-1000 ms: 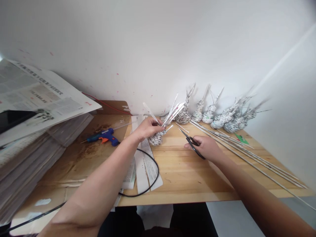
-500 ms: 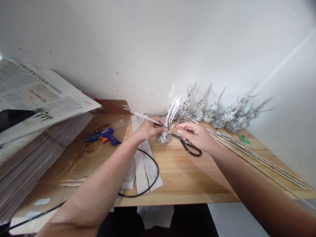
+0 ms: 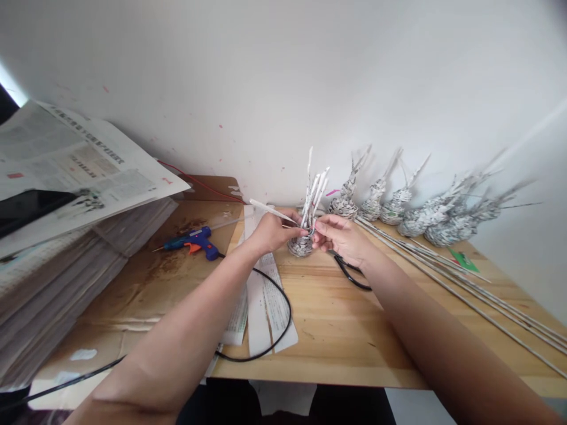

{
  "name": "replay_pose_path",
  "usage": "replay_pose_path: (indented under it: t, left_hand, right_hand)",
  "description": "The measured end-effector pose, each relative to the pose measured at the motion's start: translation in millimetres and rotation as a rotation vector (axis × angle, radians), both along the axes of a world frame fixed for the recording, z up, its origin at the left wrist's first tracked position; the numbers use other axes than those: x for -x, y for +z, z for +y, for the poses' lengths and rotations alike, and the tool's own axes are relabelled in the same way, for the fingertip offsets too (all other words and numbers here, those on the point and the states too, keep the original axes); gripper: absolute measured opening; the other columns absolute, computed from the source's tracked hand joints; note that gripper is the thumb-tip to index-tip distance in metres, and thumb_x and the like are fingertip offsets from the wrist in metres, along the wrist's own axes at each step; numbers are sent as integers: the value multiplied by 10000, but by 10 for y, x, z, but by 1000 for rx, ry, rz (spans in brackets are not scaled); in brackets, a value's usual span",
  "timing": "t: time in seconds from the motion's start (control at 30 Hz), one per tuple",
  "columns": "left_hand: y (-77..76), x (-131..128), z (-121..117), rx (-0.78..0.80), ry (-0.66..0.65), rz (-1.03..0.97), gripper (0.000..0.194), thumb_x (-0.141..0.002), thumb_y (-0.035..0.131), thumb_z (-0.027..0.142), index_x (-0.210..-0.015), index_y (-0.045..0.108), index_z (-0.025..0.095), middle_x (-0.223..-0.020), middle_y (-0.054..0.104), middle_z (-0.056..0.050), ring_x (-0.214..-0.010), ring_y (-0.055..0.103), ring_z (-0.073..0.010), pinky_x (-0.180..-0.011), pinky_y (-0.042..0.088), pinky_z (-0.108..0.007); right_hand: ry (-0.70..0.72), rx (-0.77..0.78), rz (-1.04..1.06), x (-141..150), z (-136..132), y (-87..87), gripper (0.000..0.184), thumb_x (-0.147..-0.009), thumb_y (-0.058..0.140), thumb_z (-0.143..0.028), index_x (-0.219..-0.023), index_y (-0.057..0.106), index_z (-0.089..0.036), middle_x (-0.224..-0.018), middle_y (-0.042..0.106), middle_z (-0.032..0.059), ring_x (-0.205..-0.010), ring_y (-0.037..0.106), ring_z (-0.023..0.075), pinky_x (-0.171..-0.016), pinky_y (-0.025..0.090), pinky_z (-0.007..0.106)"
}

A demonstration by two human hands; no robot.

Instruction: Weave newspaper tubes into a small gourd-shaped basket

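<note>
A small woven newspaper vase stands upright on the table, with several rolled paper stakes rising from its top. My left hand is closed around its upper rim from the left, and one paper stick juts out leftward above that hand. On the other side my right hand pinches a short paper strand at the rim between thumb and fingers. Black-handled scissors lie beneath and beside my right hand, their blades hidden by it.
Several finished-looking woven vases line the wall at the right. Long paper rods lie across the table's right side. A blue glue gun rests on cardboard at left, its black cable looping forward. Stacked newspapers stand at far left.
My right hand has moved in to the vase and now pinches the strand at its rim, covering the scissor blades. The whole view has shifted slightly.
</note>
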State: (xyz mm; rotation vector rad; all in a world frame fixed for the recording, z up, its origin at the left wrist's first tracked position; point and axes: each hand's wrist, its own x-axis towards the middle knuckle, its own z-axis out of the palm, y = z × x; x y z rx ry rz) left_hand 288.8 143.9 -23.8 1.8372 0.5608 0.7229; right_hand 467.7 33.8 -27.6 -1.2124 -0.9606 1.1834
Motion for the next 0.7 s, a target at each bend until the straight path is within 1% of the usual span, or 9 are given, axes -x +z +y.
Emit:
replay_pose_path:
  t: [0.17, 0.27, 0.4, 0.5, 0.6, 0.7]
  left_hand:
    - [8, -22, -66, -78, 27, 40, 398, -643, 833, 509, -790, 684, 169, -716, 664, -9, -705, 587, -163, -663, 459, -274]
    - [33, -31, -110, -116, 31, 35, 375, -650, 838, 492, -758, 684, 167, -718, 678, -13, -710, 596, -160, -672, 475, -273]
    - [61, -33, -153, -103, 40, 39, 360, -638, 864, 448, -754, 692, 154, -714, 690, -12, -679, 599, -146, -653, 477, -261]
    - [64, -37, -166, -80, 51, 40, 352, -633, 873, 432, -751, 694, 153, -718, 694, -12, -680, 603, -144, -648, 476, -256]
    - [54, -44, -169, -53, 13, 25, 351, -632, 874, 430, -754, 703, 148, -726, 698, -18, -670, 594, -138, -645, 472, -252]
    - [36, -52, -172, -74, -29, 0, 305, -653, 860, 397, -750, 718, 144, -744, 714, -31, -679, 596, -138, -652, 469, -248]
  right_hand:
    - [27, 41, 51, -12, -42, -49, 476, -594, 959, -515, -767, 659, -189, -652, 683, -26, -645, 712, 130, -538, 494, 192]
    - [39, 45, 30, -50, -61, -44, 440, -628, 948, -492, -780, 671, -186, -681, 693, -18, -659, 721, 133, -547, 507, 195]
    - [70, 27, 7, -83, -68, -36, 410, -631, 948, -467, -754, 679, -183, -665, 680, -21, -695, 745, 155, -575, 535, 210]
    - [74, 23, 28, -77, -65, -35, 402, -617, 954, -443, -736, 672, -183, -726, 725, 0, -741, 762, 168, -633, 570, 234]
    - [54, 50, 36, -48, -66, -24, 385, -619, 949, -402, -728, 655, -179, -769, 754, 28, -738, 761, 171, -652, 581, 250]
    - [28, 91, 43, -19, -72, -4, 335, -641, 921, -326, -695, 624, -182, -698, 722, 18, -691, 746, 170, -617, 578, 249]
